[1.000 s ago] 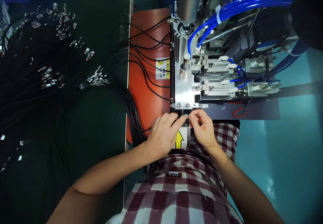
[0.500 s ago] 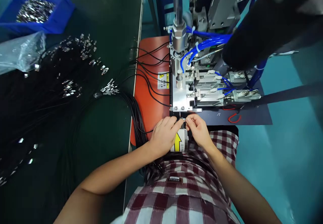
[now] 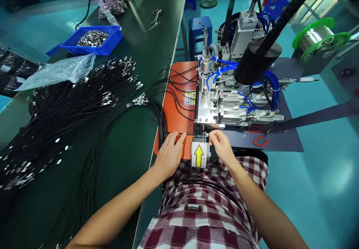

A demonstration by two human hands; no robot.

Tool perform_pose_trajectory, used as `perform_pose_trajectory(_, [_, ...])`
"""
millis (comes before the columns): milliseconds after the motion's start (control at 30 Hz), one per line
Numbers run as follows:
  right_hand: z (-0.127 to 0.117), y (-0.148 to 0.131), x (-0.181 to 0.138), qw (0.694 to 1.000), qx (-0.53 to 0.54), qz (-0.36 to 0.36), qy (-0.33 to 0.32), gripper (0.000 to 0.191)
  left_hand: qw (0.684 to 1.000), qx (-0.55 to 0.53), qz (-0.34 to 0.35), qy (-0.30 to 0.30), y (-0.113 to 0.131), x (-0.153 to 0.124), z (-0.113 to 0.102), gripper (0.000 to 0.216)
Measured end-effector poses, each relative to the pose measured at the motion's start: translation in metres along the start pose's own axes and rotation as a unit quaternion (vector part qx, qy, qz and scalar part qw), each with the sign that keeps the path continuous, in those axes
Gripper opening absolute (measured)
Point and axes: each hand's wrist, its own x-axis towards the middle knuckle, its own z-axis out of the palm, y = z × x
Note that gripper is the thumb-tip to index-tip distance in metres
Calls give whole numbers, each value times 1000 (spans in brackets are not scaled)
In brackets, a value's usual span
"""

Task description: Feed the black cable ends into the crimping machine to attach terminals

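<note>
A thin black cable (image 3: 192, 134) runs straight from my left hand (image 3: 169, 154) to my right hand (image 3: 222, 145), across the front of a metal machine (image 3: 204, 111). My left hand is closed on the cable over the orange mat (image 3: 176, 119). Thumb and forefinger of my right hand pinch the small metal connector (image 3: 208, 134) at the cable's end, at the machine's front track. Just below lies a white plate with a yellow arrow (image 3: 199, 155). A bundle of black cables (image 3: 160, 120) hangs over the table edge beside my left hand.
Piles of black cables with metal ends (image 3: 75, 95) cover the green table (image 3: 134, 140). A blue bin (image 3: 113, 41) holds small metal parts. Red-handled scissors (image 3: 260, 140) lie right of my right hand. A black cylinder (image 3: 252, 64) juts above the machine; a green wire spool (image 3: 316, 37) stands behind.
My left hand has moved left, away from my right hand, and a straight length of cable now shows between them. My right hand stays near the track. The camera view has shifted.
</note>
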Motion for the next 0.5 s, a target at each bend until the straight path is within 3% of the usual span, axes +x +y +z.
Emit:
perform_pose_trajectory(167, [-5, 7, -3, 999, -6, 1, 35, 35, 1000, -10, 17, 7, -8, 7, -4, 46])
perform_pose_trajectory(367, [-38, 38, -29, 992, -13, 24, 124, 43, 1000, -1, 20, 19, -9, 5, 0, 47])
perform_pose_trajectory(500, [-55, 56, -47, 988, -18, 63, 138, 43, 1000, 11, 19, 15, -8, 12, -6, 44])
